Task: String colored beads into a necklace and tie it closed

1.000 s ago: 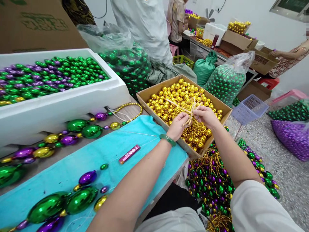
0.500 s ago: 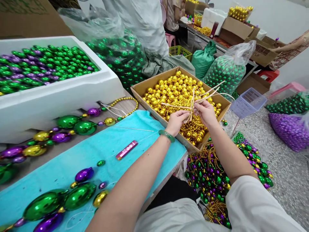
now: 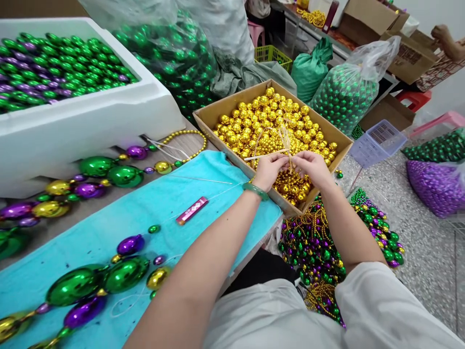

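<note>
Both my hands work close together above the near side of a cardboard box [image 3: 247, 170] of gold beads [image 3: 265, 114]. My left hand [image 3: 269, 170], with a green bangle on the wrist, pinches thin pale ties [image 3: 285, 138] that look like raffia or twine. Beside it, my right hand [image 3: 309, 167] pinches the same ties from the other side. The ends fan up and to the left over the gold beads. Strings of small gold beads [image 3: 281, 182] lie just under my fingers. The exact grip of the fingertips is partly hidden.
A turquoise towel [image 3: 145, 228] at left carries a bead necklace [image 3: 125, 274] and a small purple packet [image 3: 192, 210]. Behind it stands a white foam box [image 3: 156, 104] of green and purple beads. Finished-looking strands [image 3: 312, 247] hang at right; bagged beads [image 3: 343, 97] stand beyond.
The tie ends, spread out to the right before, are now gathered upright and looped left. My hands have come closer together and turned slightly. The view has tilted down.
</note>
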`<action>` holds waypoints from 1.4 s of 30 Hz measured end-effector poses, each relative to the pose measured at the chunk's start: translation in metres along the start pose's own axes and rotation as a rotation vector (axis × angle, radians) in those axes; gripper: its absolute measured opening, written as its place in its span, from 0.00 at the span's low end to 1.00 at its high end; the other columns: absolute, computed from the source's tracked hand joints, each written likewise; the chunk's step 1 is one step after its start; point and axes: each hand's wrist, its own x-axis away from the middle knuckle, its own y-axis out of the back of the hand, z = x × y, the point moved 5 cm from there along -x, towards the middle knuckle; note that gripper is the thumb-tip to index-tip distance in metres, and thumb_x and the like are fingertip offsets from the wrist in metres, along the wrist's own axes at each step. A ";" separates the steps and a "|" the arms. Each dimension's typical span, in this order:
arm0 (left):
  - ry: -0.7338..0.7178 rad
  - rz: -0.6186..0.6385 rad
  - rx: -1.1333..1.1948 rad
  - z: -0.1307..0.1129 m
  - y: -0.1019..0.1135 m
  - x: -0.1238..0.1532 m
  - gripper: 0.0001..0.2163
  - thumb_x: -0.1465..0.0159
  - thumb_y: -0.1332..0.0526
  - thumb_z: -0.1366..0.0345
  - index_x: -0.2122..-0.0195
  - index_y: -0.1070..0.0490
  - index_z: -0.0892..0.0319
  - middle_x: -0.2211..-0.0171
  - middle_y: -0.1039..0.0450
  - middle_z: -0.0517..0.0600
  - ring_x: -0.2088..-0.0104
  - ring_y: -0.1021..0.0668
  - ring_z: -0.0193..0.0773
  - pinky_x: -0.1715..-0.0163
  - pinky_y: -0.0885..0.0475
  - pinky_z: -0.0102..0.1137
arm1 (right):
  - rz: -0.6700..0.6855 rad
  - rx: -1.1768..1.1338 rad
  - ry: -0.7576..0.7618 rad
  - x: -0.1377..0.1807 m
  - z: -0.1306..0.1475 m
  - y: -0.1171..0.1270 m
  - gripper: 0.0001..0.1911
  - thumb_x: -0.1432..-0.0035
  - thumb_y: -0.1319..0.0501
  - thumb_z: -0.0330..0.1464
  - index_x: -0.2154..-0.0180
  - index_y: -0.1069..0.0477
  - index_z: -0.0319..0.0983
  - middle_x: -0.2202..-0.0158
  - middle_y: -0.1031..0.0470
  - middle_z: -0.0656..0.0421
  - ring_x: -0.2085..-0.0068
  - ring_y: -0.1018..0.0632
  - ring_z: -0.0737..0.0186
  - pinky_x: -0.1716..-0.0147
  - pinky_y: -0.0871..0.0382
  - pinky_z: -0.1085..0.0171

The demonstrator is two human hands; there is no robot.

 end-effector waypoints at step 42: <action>0.118 -0.008 0.101 0.003 0.006 -0.002 0.08 0.46 0.32 0.66 0.75 0.29 0.64 0.78 0.31 0.45 0.77 0.28 0.27 0.74 0.31 0.25 | -0.204 0.154 0.248 -0.008 0.003 0.000 0.06 0.49 0.40 0.31 0.67 0.35 0.42 0.70 0.31 0.61 0.72 0.32 0.67 0.73 0.36 0.63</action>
